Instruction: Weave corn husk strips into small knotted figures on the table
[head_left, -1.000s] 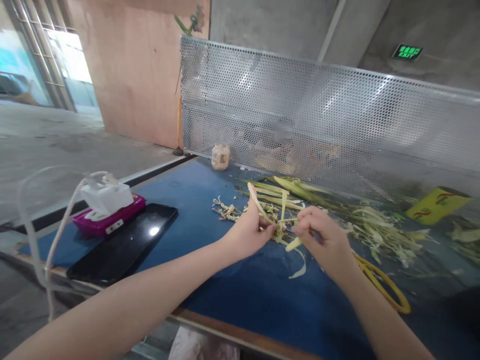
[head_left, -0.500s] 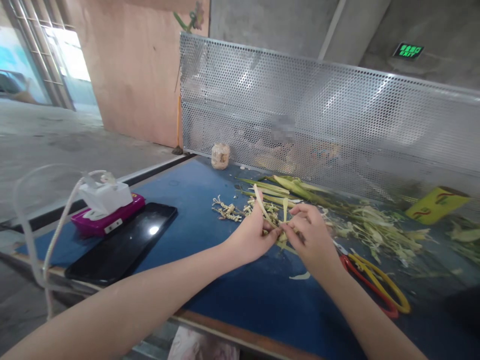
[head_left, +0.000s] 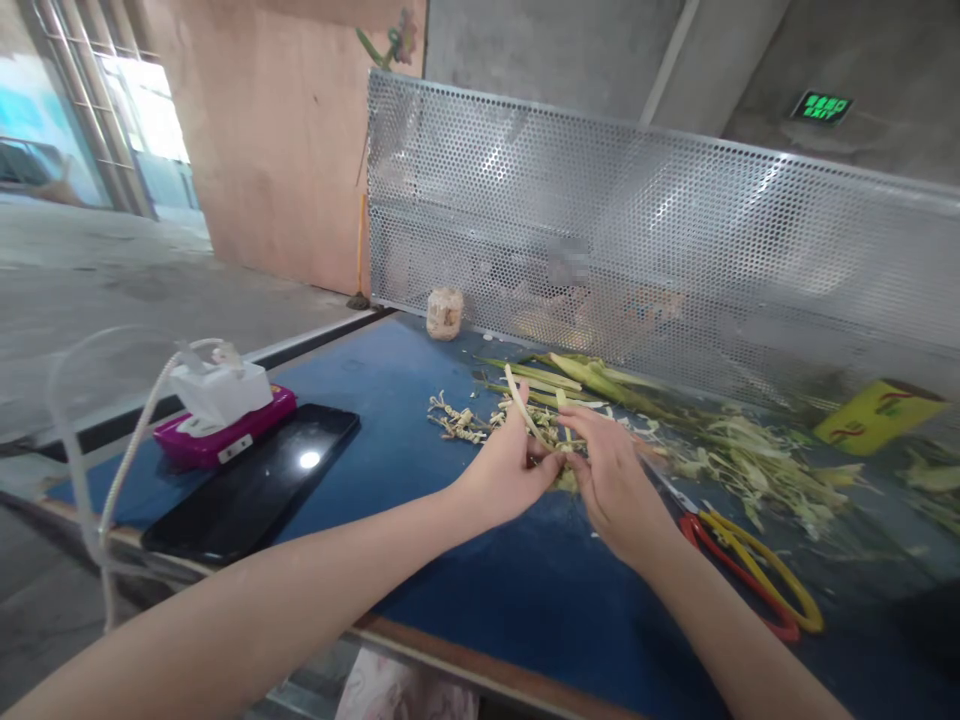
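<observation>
**Now both hands pinch the leaf strips**

Closest in, my left hand [head_left: 510, 470] is nearly closed. Its thumb and fingers pinch a pale yellow-green leaf strip [head_left: 520, 400], whose free end sticks up and away past my knuckles. My right hand [head_left: 611, 485] meets it fingertip to fingertip, with the fingers curled in and gripping the small knot of folded strips [head_left: 564, 462] between the two hands. I cannot tell how the knot is folded, since my fingers cover most of it. Both hands are low over the blue table mat [head_left: 465, 590], near its middle.

Just beyond my left hand lie small braided leaf pieces [head_left: 454, 420]. Farther back, long green stalks [head_left: 592, 372] lie flat. To the right, a loose heap of pale leaf trimmings [head_left: 750, 460] spreads over the mat. Near my right wrist, on its right side, lie scissors with yellow and red loop handles [head_left: 750, 580].

Well off to the left, a black phone [head_left: 255, 480] lies face up near the table's edge. Just beside it is a magenta box [head_left: 225, 438] with a white charger [head_left: 219, 388] on top. A white cable [head_left: 127, 450] loops from the charger off the left side.

Along the far edge stands a perforated metal panel [head_left: 637, 230]. A small pale jar [head_left: 444, 313] sits at its foot, and a yellow box [head_left: 877, 415] lies farther right. A green exit sign [head_left: 821, 106] glows high on the far right wall.
</observation>
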